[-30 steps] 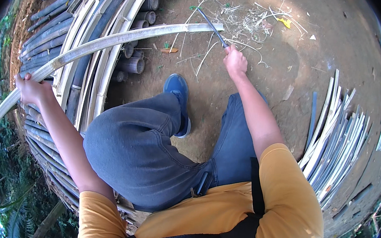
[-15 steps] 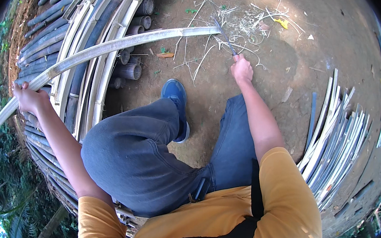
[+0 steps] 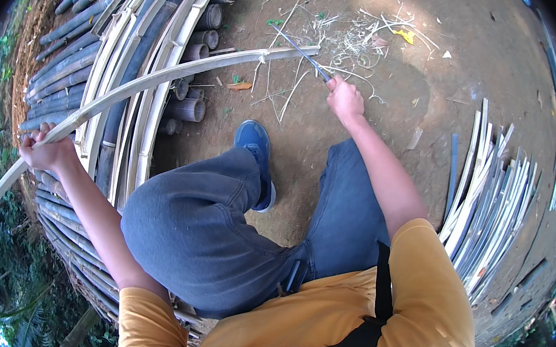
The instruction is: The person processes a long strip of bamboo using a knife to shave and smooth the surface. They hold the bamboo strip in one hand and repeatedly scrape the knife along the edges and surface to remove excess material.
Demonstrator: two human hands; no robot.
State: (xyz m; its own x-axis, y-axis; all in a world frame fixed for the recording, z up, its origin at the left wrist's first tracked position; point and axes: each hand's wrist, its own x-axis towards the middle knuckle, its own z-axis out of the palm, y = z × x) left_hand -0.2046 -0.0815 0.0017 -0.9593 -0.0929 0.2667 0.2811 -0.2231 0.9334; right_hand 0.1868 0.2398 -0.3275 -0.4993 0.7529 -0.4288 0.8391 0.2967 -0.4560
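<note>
A long split bamboo strip [image 3: 187,69] runs from the far left up to the middle of the view. Near its lower left end, my left hand [image 3: 49,149] is wrapped round it. My right hand [image 3: 345,99] grips the handle of a long thin-bladed knife [image 3: 302,53], its fingers closed. The dark blade lies across the far end of the strip, pointing up and left; whether it cuts into the bamboo cannot be told. Pale shavings [image 3: 366,44] lie on the ground just beyond the knife.
On the left, long split bamboo pieces [image 3: 159,93] rest across a stack of dark bamboo poles [image 3: 75,71]. A bundle of thin pale strips [image 3: 492,203] lies at the right on the dirt ground [image 3: 392,179]. My shoe [image 3: 254,140] is planted in the middle.
The knife has turned flatter, its tip swinging left across the strip's end. My right hand has shifted slightly left and up. The strip has tilted slightly, its near end dropping a little.
</note>
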